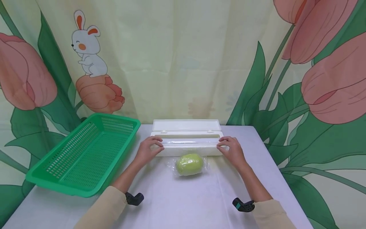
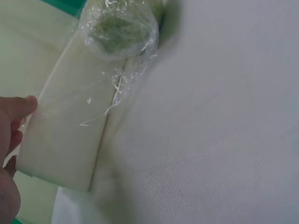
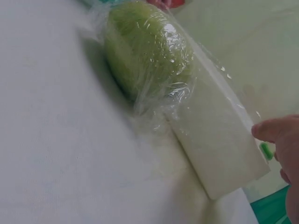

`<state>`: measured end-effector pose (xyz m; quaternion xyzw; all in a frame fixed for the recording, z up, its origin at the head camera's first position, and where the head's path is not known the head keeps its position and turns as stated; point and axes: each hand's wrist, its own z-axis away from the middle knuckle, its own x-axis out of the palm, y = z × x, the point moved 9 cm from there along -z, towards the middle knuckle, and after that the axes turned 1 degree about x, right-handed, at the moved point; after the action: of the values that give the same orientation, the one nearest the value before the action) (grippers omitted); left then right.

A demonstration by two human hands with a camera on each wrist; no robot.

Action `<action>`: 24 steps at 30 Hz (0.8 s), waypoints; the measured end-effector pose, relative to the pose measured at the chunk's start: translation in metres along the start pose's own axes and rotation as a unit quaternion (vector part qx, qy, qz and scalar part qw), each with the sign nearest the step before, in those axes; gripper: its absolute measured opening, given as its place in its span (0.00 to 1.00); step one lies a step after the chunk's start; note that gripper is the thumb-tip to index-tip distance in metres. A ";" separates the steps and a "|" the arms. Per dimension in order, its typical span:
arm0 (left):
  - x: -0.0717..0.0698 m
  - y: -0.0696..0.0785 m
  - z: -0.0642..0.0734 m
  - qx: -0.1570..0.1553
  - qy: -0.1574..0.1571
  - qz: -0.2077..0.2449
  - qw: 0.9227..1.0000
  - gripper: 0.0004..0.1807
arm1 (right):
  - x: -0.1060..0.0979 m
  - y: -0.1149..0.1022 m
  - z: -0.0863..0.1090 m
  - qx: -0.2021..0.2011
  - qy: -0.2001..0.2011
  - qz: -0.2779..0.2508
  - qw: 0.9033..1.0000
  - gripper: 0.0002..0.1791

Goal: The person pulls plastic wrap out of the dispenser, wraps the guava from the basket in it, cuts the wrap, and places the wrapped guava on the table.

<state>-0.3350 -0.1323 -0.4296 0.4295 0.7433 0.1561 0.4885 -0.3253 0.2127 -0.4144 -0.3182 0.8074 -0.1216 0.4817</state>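
Note:
A white plastic wrap box (image 1: 190,150) stands lengthwise across the table with its lid (image 1: 185,125) raised at the back. Inside it lies a roll of clear plastic wrap (image 1: 188,141). My left hand (image 1: 148,149) grips the box's left end at the front edge, thumb in front and fingers over the top. At the right end my right hand (image 1: 232,150) grips the same edge in a mirrored way. Just in front of the box, between the hands, sits a pale green oval fruit (image 1: 190,164) in crinkled clear film, whose loose edges (image 2: 112,98) overlap the box front in the left wrist view.
On the left a green perforated plastic basket (image 1: 97,156) stands at an angle, near my left forearm. A white cloth (image 1: 188,206) covers the table. Behind it hangs a curtain (image 1: 183,63) printed with tulips and a rabbit.

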 end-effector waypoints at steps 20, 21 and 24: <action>0.037 0.046 0.021 0.013 -0.104 0.099 0.990 0.05 | 0.042 -0.052 0.026 0.004 -0.195 -0.129 0.972 0.03; 0.042 0.048 0.022 0.013 -0.110 0.104 0.988 0.05 | 0.044 -0.057 0.028 -0.005 -0.199 -0.129 0.971 0.03; 0.054 0.054 0.027 0.016 -0.127 0.121 0.984 0.04 | 0.050 -0.068 0.032 -0.026 -0.207 -0.137 0.968 0.02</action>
<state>-0.2940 -0.0630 -0.4393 0.5400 0.6203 0.1461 0.5498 -0.2877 0.1325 -0.4313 -0.4563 0.6422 -0.0966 0.6083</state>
